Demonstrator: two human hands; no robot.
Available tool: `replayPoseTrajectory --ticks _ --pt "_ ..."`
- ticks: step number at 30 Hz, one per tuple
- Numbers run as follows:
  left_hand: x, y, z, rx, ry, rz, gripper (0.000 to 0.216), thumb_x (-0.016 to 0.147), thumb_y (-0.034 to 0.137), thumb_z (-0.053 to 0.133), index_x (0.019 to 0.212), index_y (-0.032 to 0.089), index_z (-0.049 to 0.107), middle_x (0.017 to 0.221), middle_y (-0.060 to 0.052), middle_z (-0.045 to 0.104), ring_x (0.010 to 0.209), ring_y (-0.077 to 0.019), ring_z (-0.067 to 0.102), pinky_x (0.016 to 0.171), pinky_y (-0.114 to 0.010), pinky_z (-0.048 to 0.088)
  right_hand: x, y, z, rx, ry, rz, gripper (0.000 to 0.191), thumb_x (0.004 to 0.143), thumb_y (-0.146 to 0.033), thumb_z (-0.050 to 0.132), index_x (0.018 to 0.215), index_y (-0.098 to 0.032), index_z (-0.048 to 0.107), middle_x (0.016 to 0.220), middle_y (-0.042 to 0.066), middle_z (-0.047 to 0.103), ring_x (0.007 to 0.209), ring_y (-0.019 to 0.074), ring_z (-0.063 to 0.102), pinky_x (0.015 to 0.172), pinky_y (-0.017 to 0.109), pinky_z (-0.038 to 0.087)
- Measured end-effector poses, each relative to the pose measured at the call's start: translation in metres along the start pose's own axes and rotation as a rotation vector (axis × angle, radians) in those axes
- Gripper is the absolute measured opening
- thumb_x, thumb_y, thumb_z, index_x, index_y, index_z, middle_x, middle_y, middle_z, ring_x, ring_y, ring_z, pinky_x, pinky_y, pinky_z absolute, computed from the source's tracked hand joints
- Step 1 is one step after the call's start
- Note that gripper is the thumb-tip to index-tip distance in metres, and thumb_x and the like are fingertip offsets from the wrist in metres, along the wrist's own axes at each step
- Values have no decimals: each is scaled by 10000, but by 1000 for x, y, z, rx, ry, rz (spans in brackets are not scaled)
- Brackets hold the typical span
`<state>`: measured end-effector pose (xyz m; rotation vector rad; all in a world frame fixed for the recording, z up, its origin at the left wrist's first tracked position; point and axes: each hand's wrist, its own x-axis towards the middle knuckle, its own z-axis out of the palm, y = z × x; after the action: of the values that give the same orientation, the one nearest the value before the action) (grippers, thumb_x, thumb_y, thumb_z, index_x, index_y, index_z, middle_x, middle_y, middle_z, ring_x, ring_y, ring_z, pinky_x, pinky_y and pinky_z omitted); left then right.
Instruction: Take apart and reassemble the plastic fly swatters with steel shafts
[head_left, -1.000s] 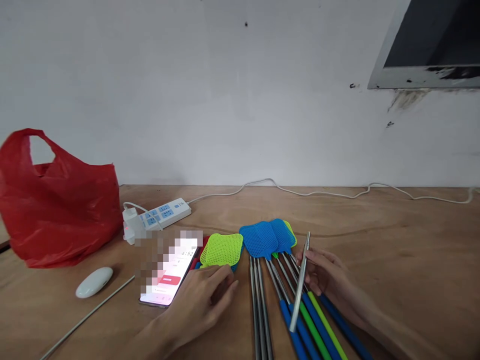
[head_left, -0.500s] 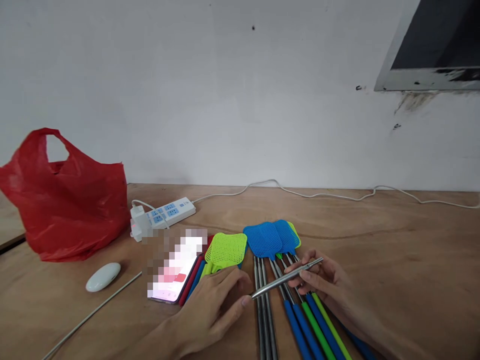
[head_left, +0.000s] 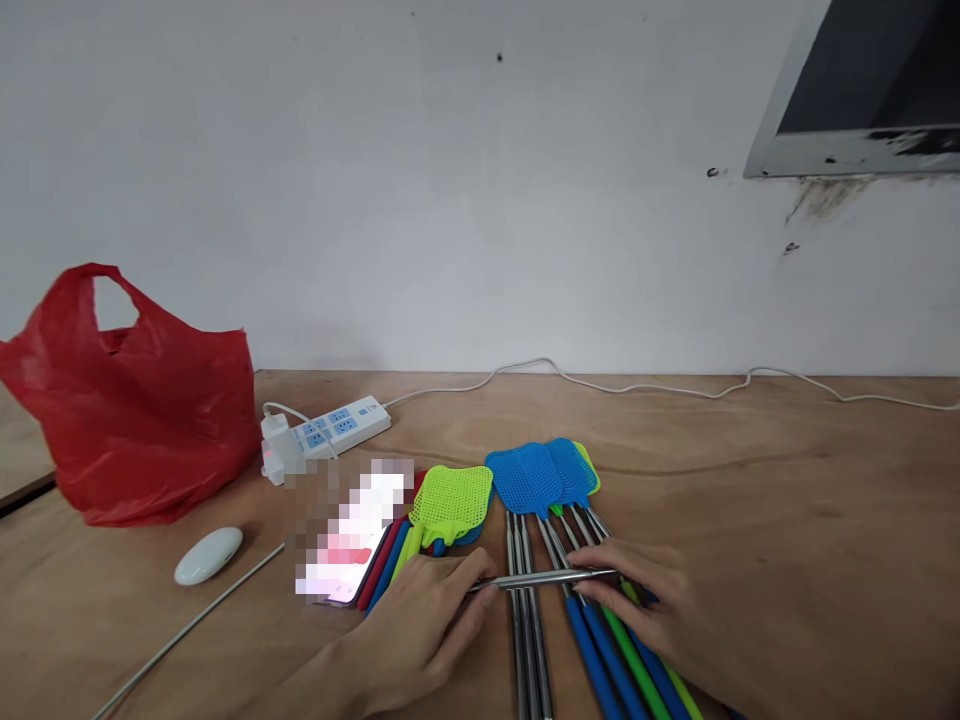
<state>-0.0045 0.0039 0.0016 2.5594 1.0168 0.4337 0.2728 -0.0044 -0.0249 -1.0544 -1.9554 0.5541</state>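
A slim metal rod (head_left: pixel 536 579) lies level between my two hands, above the table. My left hand (head_left: pixel 424 620) pinches its left end between thumb and fingers, and my right hand (head_left: pixel 637 600) pinches its right end. Beneath it, several bare metal rods (head_left: pixel 529 640) lie side by side. To their right are fly swatters with metal shafts and blue, green and yellow grips (head_left: pixel 600 650), partly hidden by my right hand. Their blue mesh heads (head_left: pixel 529 480) overlap at the far end. A yellow-green mesh head (head_left: pixel 452 500) rests beyond my left hand, by red, blue and yellow grips (head_left: pixel 394 560).
A lit phone (head_left: pixel 352 550) lies left of the grips. Behind it is a white power strip (head_left: pixel 352 425) with a plug, its cable running along the wall. A red plastic bag (head_left: pixel 150 420) and a white oval object (head_left: pixel 208 556) are on the left of the wooden table (head_left: pixel 787 480).
The metal rod has swung from a slant to nearly level as my right hand came down. My left fingers have closed on its left end.
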Motion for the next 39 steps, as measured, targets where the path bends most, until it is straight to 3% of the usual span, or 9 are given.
replayPoseTrajectory --ticks 3,7,13,16,18,23,27,33,39 --pt "1 -1 0 24 2 -11 202 1048 316 335 975 220 496 819 -11 656 679 -184 592 627 -286 362 3 2 -1 -49 -50 -46 211 920 -297 647 1107 -311 744 903 43 778 795 232 729 718 339 574" --pt "6 0 -8 141 -35 10 258 1062 361 316 938 217 490 805 -17 665 674 -204 618 588 -292 344 14 -1 -7 -147 -101 -188 220 979 -296 543 1052 -250 745 829 65 745 730 218 686 657 322 523" --pt "9 19 -37 312 0 122 377 1086 369 160 890 223 449 702 -2 618 569 -198 585 536 -304 305 34 -41 -30 -295 -155 -281 329 1022 -329 428 882 -216 703 699 50 669 579 181 585 530 292 389" --pt "5 22 -39 308 -13 153 400 1086 364 130 859 227 430 698 -2 611 538 -183 553 511 -303 273 31 -48 -39 -336 -249 -247 340 1025 -324 422 826 -221 679 658 26 638 541 160 550 521 287 355" --pt "-2 16 -35 258 -68 143 393 1087 357 146 844 231 429 707 0 620 541 -177 549 507 -300 264 24 -38 -45 -308 -350 -218 288 999 -305 481 795 -233 670 626 5 605 522 151 521 504 288 315" --pt "-25 -11 -32 163 -47 -5 416 1079 413 200 822 241 478 653 23 589 538 -168 537 527 -281 292 1 5 -64 -176 -131 32 318 977 -312 524 692 -255 653 540 -21 542 478 150 475 492 291 296" --pt "-38 -20 -37 106 13 -65 439 1061 481 244 830 250 537 692 16 620 602 -176 563 564 -265 332 -6 10 -71 -150 -252 76 289 979 -348 514 761 -261 684 625 -5 593 557 170 535 542 292 359" --pt "-45 -24 -43 68 10 -75 407 1050 469 309 846 245 580 691 14 617 578 -163 537 566 -250 331 -3 -2 -74 -108 -306 134 257 974 -378 522 877 -273 735 705 18 671 629 195 596 578 299 405" --pt "-48 -10 -49 61 81 -129 470 1043 519 290 781 245 569 642 23 606 557 -162 535 558 -257 321 0 1 -82 -158 -281 103 279 952 -350 557 738 -267 714 618 1 656 539 172 567 530 290 384"
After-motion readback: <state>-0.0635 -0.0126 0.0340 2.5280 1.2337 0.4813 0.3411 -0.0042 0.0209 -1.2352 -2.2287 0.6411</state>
